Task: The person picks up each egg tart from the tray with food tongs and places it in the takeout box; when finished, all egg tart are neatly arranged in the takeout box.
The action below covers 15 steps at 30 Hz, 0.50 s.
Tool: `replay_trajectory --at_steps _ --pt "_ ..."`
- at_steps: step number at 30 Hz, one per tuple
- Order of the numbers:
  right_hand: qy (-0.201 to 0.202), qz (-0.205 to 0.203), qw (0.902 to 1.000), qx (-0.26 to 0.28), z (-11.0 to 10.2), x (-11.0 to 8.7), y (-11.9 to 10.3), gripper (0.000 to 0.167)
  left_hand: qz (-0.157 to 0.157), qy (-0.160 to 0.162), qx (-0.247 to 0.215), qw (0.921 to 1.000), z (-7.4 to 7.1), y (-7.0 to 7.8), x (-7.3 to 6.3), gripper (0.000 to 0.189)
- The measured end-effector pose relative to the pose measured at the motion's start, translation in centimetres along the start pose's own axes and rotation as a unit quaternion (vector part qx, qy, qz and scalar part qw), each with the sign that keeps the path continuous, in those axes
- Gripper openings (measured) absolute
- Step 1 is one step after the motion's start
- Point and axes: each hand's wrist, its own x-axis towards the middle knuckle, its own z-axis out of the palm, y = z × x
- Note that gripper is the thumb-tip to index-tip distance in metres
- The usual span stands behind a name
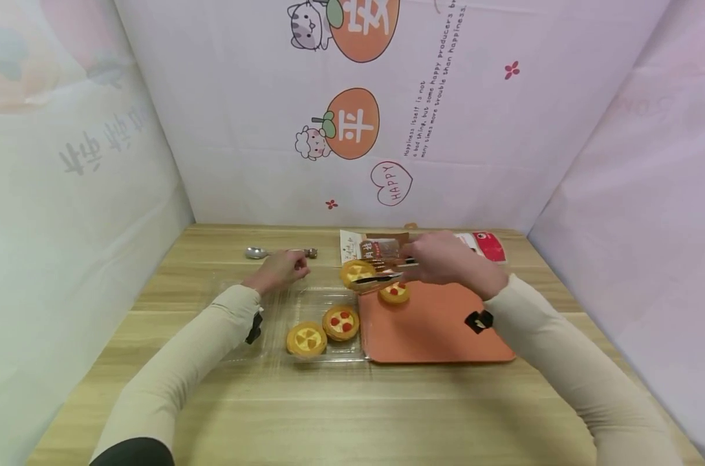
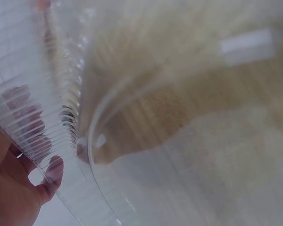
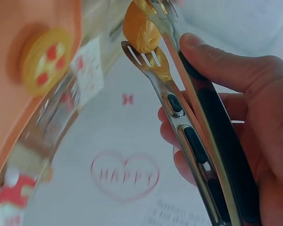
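Note:
My right hand (image 1: pixel 440 257) holds metal tongs (image 3: pixel 198 122) with dark grips and slotted, fork-like ends. Between these ends is a toy-like tart (image 1: pixel 357 272) with yellow topping, raised over the left back corner of an orange tray (image 1: pixel 445 323). A tart with red pieces (image 3: pixel 47 63) lies on that tray. My left hand (image 1: pixel 279 270) is at the back edge of an opened clear plastic box (image 1: pixel 329 298), fingers loosely bent. Seen through the box's ribbed wall (image 2: pixel 47 127), a gap shows between thumb and fingers. Two tarts, one red-topped (image 1: pixel 341 322), one yellow-topped (image 1: pixel 306 339), sit in the box.
A spoon (image 1: pixel 256 252) lies behind the box, its handle partly beyond my left hand. Flat printed packages, one brown and white (image 1: pixel 352 243) and one red (image 1: pixel 489 246), lie along the back of the wooden table (image 1: pixel 306 414). Printed cloth walls (image 1: pixel 475 162) enclose three sides.

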Motion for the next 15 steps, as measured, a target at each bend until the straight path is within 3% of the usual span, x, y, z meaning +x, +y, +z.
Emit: replay_trajectory --at_steps 10,15 --pt "-0.048 -0.070 0.9957 -0.038 0.8 5.4 -4.5 0.034 0.005 -0.003 0.006 1.0000 -0.2 0.1 -0.2 0.011" --pt "-0.063 -0.080 0.9940 -0.041 1.5 7.1 -5.9 0.032 0.004 -0.001 0.011 0.9999 -0.4 0.2 -0.1 0.011"
